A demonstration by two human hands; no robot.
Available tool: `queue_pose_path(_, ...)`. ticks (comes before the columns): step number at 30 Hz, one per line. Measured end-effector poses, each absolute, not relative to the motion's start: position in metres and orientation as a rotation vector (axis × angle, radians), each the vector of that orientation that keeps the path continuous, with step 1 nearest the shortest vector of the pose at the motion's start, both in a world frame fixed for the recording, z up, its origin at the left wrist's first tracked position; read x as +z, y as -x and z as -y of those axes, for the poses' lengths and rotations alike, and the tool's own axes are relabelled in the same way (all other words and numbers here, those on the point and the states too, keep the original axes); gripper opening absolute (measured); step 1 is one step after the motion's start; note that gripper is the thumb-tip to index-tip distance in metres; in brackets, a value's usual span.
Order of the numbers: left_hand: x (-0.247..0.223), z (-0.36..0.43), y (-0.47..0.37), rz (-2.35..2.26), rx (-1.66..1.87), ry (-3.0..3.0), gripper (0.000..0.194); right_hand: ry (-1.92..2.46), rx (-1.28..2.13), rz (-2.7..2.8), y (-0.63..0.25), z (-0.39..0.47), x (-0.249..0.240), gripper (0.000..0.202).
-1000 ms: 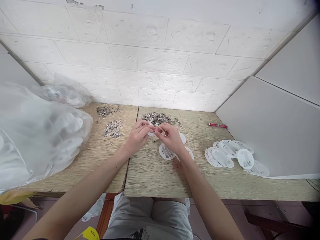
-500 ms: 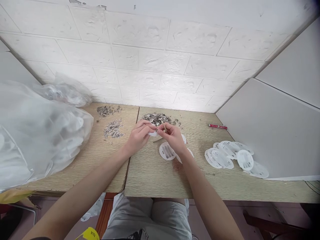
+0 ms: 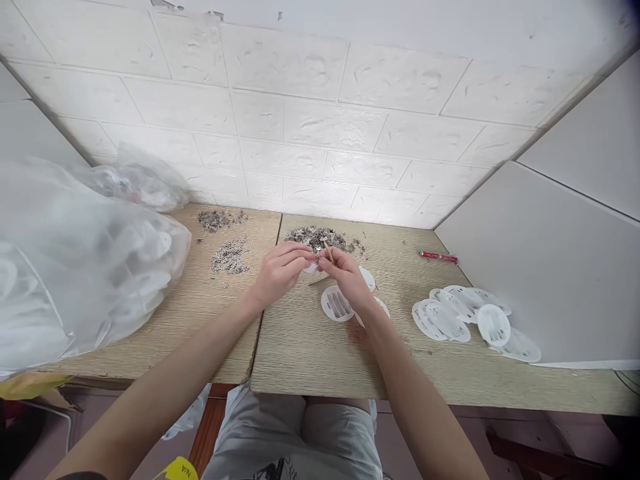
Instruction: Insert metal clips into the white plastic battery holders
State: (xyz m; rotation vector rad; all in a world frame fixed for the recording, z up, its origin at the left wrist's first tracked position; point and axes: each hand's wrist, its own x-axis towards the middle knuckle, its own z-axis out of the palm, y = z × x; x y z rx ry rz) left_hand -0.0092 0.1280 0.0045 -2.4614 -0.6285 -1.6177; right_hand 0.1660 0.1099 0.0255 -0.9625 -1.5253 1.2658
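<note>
My left hand (image 3: 283,270) is closed on a white round piece (image 3: 311,267), mostly hidden by the fingers. The fingertips of my right hand (image 3: 349,275) meet those of my left, with a thin tan stick (image 3: 329,252) in the pinch; any tiny part between the fingertips is too small to make out. Just behind both hands lies a heap of small metal pieces (image 3: 316,236). A white disc with slots (image 3: 337,304) rests on the table below my right hand, and other discs are partly under that wrist.
Two small metal piles (image 3: 230,256) lie left of the table seam. A large clear bag (image 3: 95,267) of white parts fills the left side. Several white discs (image 3: 445,319) overlap at the right, below a red pen-like object (image 3: 439,257).
The view has shifted slightly. My left fingers cover more of the white round piece, and both hands remain together in front of the metal heap.
</note>
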Motion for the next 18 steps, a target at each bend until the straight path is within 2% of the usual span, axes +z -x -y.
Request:
queue_pose_path(4, 0.0032, -0.1257, 0.0091, 0.751, -1.648, 2.579, 0.017, 0.952, 1.276, 1.412, -0.1715, -0.1114, 0.0297, 0.027)
queue_pose_path(7, 0.0037, -0.1231, 0.0063, 1.119, -1.754, 2.704, 0.005, 1.021, 1.172, 1.322, -0.1743, -0.1136, 0.0290, 0.028)
queue_pose_path(12, 0.0068, -0.1237, 0.0019, 1.872, -2.089, 2.933, 0.031, 1.101, 0.968, 1.354, -0.1729, -0.1152, 0.0244, 0.022)
queue_pose_path(18, 0.0044, -0.1268, 0.0024, 2.188, -2.146, 3.019, 0.039, 1.156, 0.773, 1.584, -0.1698, -0.1151, 0.0204, 0.013)
